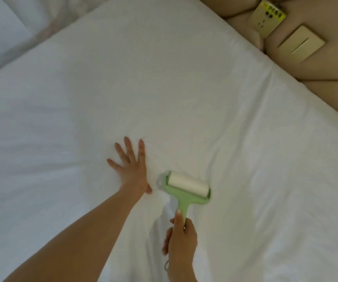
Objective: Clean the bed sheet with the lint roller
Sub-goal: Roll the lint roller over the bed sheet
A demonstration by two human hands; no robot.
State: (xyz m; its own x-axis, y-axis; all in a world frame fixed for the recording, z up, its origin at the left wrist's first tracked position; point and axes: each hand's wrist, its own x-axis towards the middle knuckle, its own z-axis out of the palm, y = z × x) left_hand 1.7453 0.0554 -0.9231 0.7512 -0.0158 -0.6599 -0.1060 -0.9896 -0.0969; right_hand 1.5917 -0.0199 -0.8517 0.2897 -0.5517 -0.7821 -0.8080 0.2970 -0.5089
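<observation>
— Where is the lint roller (pixel 186 186) found?
— Its green handle is gripped by the right hand (pixel 181 237); the roll is pressed on the bed sheet (pixel 184 94), just right of the left hand (pixel 132 167).
— And that hand?
— Spread flat, fingers open, on the sheet.

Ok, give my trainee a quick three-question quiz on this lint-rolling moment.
1. True or false: the left hand lies flat, fingers spread, on the bed sheet.
2. Which hand holds the lint roller by its green handle?
3. The wall socket and switch sit: A) lower left B) upper right C) under the roller.

Key: 1 true; 2 the right hand; 3 B.
</observation>
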